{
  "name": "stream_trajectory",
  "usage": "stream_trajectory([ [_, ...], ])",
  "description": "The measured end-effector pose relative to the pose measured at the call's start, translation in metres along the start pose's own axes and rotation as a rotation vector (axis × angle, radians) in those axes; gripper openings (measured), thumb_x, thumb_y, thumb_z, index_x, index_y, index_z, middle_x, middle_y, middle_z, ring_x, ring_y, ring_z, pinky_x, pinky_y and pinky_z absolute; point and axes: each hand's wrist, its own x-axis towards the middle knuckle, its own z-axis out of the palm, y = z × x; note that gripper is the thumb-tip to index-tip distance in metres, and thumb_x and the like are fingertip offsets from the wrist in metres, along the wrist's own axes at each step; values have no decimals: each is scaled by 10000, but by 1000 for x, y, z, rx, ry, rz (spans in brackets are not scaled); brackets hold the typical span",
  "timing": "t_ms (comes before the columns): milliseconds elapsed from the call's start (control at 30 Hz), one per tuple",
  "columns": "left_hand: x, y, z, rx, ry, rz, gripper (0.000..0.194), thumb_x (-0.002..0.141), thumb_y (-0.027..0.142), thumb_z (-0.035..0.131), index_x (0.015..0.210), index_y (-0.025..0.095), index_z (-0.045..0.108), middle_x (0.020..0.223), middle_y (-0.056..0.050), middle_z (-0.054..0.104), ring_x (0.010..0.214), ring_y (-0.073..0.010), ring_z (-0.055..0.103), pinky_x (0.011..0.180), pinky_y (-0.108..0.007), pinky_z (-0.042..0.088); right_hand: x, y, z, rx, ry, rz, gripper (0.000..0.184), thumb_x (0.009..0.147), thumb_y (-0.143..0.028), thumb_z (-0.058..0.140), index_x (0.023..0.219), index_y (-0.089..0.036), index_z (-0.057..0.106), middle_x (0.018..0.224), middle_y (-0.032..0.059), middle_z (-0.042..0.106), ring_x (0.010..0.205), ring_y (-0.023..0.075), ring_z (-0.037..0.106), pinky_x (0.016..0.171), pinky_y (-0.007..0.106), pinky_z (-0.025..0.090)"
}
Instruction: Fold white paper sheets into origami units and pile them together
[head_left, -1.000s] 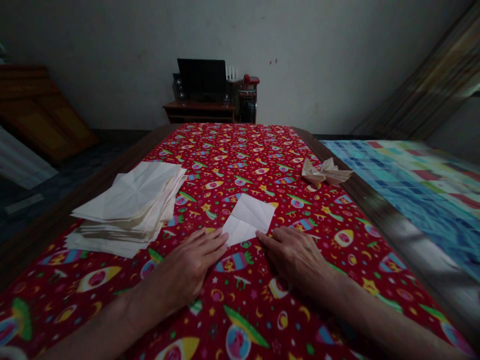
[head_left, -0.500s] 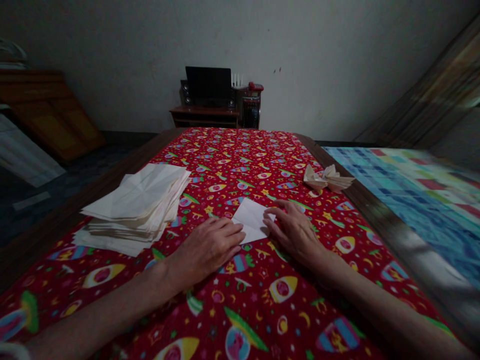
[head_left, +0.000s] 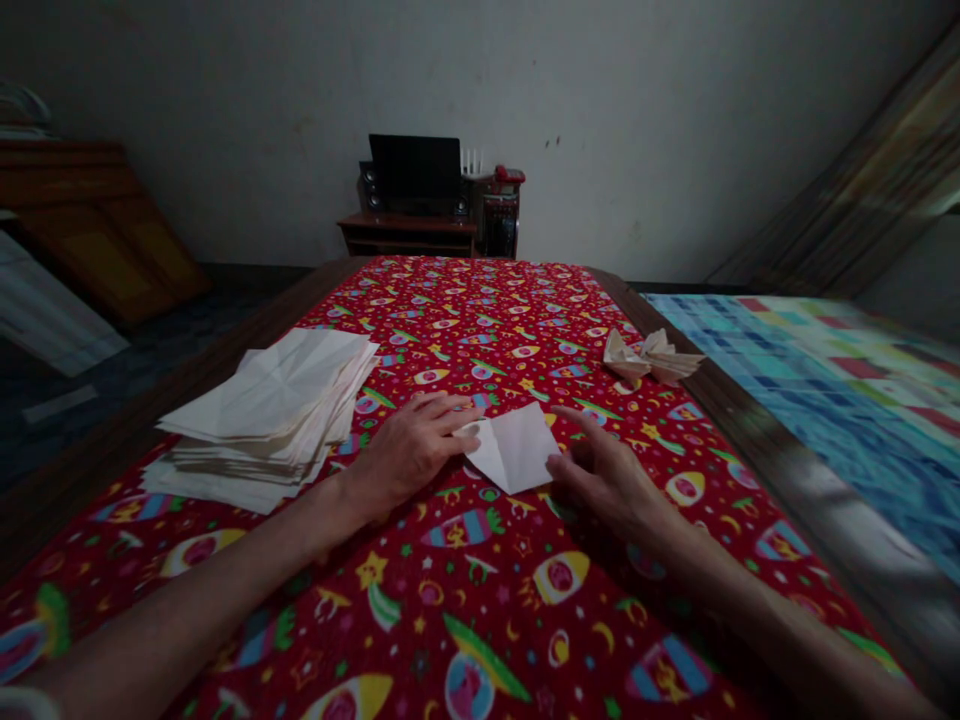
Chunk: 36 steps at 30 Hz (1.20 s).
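Two bare hands work over a creased square sheet of white paper that lies turned like a diamond on a red cloth printed with rockets and stars. The cloth covers a wooden desk, and the sheet sits near the middle of it, between the hands.

The left hand rests open and palm down, its fingers stretched toward the sheet, with the fingertips at the sheet's left corner. The right hand is also open, its fingers loosely spread and curved, just beside the sheet's right edge. From here I cannot tell whether those fingers touch the paper. Neither hand grips anything.

Left of the left hand, a thick stack of creased paper sheets sits on the cloth, its edges uneven and its near side close to the desk's edge. Toward the far right, a small heap of folded, cream-coloured paper lies beside the desk's wooden rim. Beyond the desk's far end, a dark monitor and a speaker stand on a low wooden stand against a pale wall, with a red telephone close by. A blue checked quilt spreads along the right.
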Motion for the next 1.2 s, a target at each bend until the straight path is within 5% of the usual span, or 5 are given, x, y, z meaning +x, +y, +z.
stream_trajectory([
  [233, 6, -4, 5, 44, -43, -175, 252, 889, 154, 490, 1043, 243, 668, 1370, -58, 487, 1283, -255, 388, 1046, -490, 323, -13, -11, 17, 160, -129, 35, 442, 782, -221, 529, 1219, -152, 519, 625, -29, 578, 499, 100, 534, 449, 198, 403],
  [533, -23, 45, -14, -150, -176, -164, 542, 775, -25, 409, 1273, 169, 495, 1392, -65, 465, 1322, -215, 352, 1099, -438, 289, -22, -10, 29, 298, -279, 186, 331, 862, -298, 450, 1103, -149, 622, 559, -21, 614, 427, 110, 565, 398, 200, 425],
  [867, -32, 47, -7, -271, -162, -207, 496, 850, 19, 394, 1306, 198, 468, 1392, -72, 466, 1317, -204, 377, 1080, -456, 324, -13, -8, -15, -557, -69, -610, 254, 876, -215, 506, 1084, -203, 652, 931, 91, 662, 732, 148, 614, 598, 239, 444],
  [1000, -30, 50, -11, -277, -175, -209, 504, 828, 0, 383, 1285, 182, 499, 1375, -90, 484, 1305, -222, 395, 1061, -474, 342, -10, -8, -14, -655, -212, -713, 370, 801, -139, 573, 1155, -244, 597, 1302, 121, 521, 1162, 264, 494, 839, 368, 454],
  [1200, -31, 52, -8, -277, -148, -224, 522, 816, -8, 398, 1288, 196, 492, 1386, -72, 475, 1317, -202, 380, 1072, -450, 333, -12, -19, -10, -620, -256, -744, 320, 808, -141, 566, 1112, -231, 606, 1235, 106, 591, 1153, 252, 516, 914, 418, 393],
])
